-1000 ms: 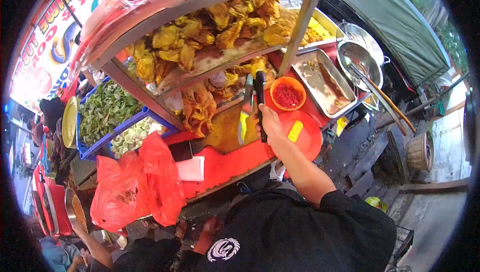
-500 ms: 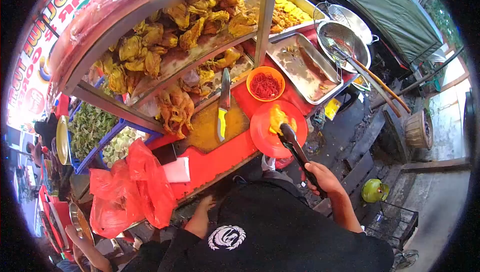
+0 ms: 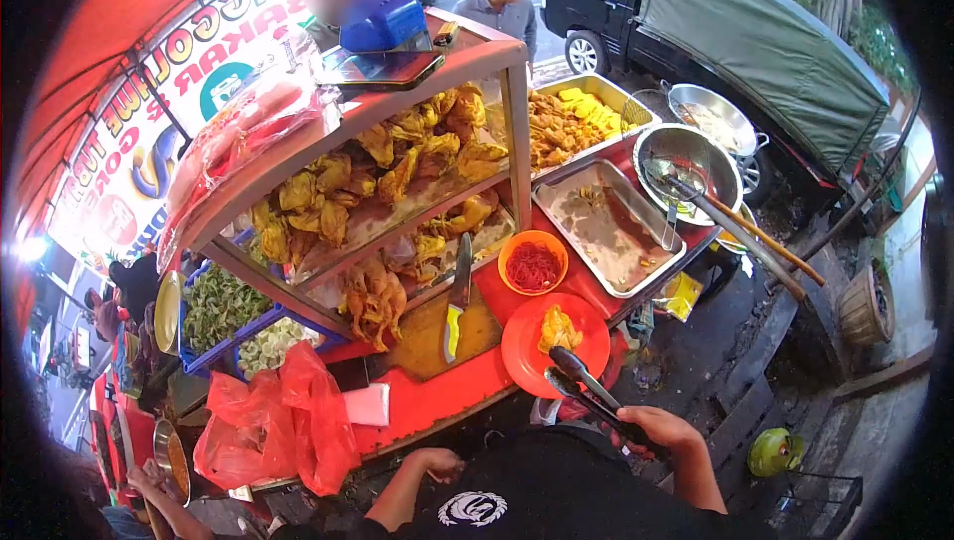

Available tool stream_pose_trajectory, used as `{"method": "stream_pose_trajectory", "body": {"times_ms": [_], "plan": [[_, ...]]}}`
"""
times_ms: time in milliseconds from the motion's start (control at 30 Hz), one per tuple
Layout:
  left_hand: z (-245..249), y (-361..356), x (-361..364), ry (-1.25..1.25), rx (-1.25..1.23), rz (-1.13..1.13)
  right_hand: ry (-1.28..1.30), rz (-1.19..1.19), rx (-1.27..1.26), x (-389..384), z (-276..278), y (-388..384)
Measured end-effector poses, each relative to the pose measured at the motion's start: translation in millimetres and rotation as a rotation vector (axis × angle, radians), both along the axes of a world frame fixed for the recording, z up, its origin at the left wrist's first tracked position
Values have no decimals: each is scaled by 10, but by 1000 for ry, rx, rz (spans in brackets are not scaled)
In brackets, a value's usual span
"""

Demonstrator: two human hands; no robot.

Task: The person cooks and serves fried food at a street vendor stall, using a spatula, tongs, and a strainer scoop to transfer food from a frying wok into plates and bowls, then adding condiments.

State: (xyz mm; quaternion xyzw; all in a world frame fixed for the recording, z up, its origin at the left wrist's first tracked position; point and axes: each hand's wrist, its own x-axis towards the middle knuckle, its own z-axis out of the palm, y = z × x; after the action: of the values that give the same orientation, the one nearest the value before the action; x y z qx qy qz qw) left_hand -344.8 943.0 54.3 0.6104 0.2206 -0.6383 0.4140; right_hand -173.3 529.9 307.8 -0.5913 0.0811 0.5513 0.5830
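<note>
My right hand (image 3: pixel 664 429) is wrapped round the handle of black-handled tongs (image 3: pixel 594 391). The tongs' tips are parted, close to a piece of yellow chicken (image 3: pixel 559 329) lying on a red plate (image 3: pixel 527 356). Low in the view, my left hand (image 3: pixel 437 462) hangs near the table edge, its fingers curled and holding nothing that shows. Behind the plate is an orange bowl (image 3: pixel 563 264) of red shreds. A knife (image 3: pixel 453 326) with a yellow handle rests on the wooden cutting board (image 3: pixel 477 346).
The display case (image 3: pixel 519 133) holds yellow chicken pieces. Metal trays (image 3: pixel 621 294) and a wok (image 3: pixel 735 167) stand at the right. Red plastic bags (image 3: pixel 283 421) lie at the front left. A person (image 3: pixel 502 8) stands beyond the stall; another person's hand (image 3: pixel 149 477) is at lower left.
The view has tilted up, showing people and a vehicle behind the stall. The tongs have drawn back from the chicken, which now lies on the plate, and their tips have parted.
</note>
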Motion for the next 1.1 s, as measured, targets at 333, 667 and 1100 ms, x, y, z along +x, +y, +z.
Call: {"method": "stream_pose_trajectory", "body": {"times_ms": [333, 667, 1100], "plan": [[1225, -195, 1665, -1534, 947, 151, -1319, -145, -372, 1000, -137, 248], [1022, -284, 1800, -1307, 905, 233, -1272, 2, -489, 1568, -245, 332], [1023, -322, 2449, -1348, 1180, 214, -1129, 58, -537, 1598, -335, 236]]}}
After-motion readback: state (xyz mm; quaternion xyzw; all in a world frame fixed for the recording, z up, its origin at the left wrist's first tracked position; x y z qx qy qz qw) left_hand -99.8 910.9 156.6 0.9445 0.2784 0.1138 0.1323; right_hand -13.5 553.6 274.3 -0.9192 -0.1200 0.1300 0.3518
